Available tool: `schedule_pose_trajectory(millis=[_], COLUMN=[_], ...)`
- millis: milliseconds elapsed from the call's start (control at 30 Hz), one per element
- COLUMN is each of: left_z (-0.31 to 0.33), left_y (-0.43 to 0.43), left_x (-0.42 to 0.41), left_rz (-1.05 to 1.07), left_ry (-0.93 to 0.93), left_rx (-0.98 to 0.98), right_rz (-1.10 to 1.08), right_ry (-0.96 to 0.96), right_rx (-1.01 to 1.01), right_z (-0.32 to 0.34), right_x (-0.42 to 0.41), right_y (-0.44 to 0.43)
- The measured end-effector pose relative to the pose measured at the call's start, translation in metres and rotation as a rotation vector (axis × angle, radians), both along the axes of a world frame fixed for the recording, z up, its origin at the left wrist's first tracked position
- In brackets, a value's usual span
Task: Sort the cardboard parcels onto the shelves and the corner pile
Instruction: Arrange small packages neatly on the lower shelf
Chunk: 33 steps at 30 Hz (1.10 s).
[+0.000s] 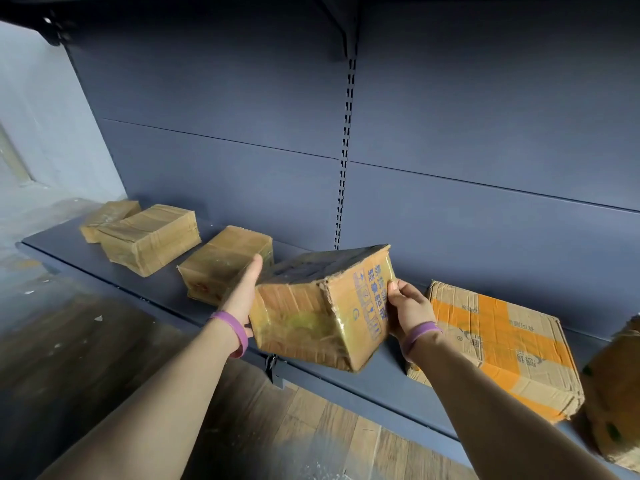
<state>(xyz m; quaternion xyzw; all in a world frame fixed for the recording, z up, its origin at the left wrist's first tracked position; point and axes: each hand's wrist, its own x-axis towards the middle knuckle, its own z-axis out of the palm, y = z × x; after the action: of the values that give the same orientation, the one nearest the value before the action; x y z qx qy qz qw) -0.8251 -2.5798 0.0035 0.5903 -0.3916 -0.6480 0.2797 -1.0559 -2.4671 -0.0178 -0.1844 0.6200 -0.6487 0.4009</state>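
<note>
A taped cardboard parcel with blue print on its right side is held tilted over the front of the dark blue shelf. My left hand presses flat against its left side, fingers straight. My right hand grips its right side, thumb on the printed face. Both wrists wear purple bands. Three taped parcels lie on the shelf to the left: one just behind my left hand, one further left, one at the far end.
A flat parcel with orange tape lies on the shelf right of my right hand. Another parcel shows at the right edge. A slotted upright splits the back panel. An upper shelf bracket hangs overhead. Wooden floor lies below.
</note>
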Motion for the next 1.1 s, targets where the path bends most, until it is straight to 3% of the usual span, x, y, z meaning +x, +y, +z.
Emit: schedule_pose_trajectory(millis=[233,333,433,533,700,833,967,1100], left_z=[-0.011,-0.015,-0.018,-0.019,-0.019,-0.004,0.018,0.03], left_y=[-0.003,-0.001,0.0,0.001,0.001,0.007,0.009,0.015], left_x=[-0.002,0.004,0.009,0.012,0.015,0.007,-0.013,-0.02], left_rz=[0.038,0.026,0.017,0.028,-0.142,-0.226,-0.24,-0.182], left_ry=[0.021,0.071,0.102,0.11,0.013,-0.088,-0.053,-0.013], left_rx=[-0.081,-0.09,-0.134,-0.157,-0.25,-0.337,-0.179,-0.178], right_rz=[0.016,0.016,-0.03,0.012,0.154,0.145,0.125,0.152], right_ry=[0.341,0.294,0.06,-0.05,0.063,0.042,0.0,0.077], right_rx=[0.253,0.332,0.217,0.095,0.034,-0.032,-0.082,-0.138], right_z=[-0.011,-0.011,0.001,0.015,0.02,0.018,0.013,0.011], right_x=[-0.006,-0.002,0.006,0.014,0.018,0.014,0.004,0.002], right_y=[-0.011,-0.017,-0.018,-0.014,-0.011,-0.007,-0.005,-0.008])
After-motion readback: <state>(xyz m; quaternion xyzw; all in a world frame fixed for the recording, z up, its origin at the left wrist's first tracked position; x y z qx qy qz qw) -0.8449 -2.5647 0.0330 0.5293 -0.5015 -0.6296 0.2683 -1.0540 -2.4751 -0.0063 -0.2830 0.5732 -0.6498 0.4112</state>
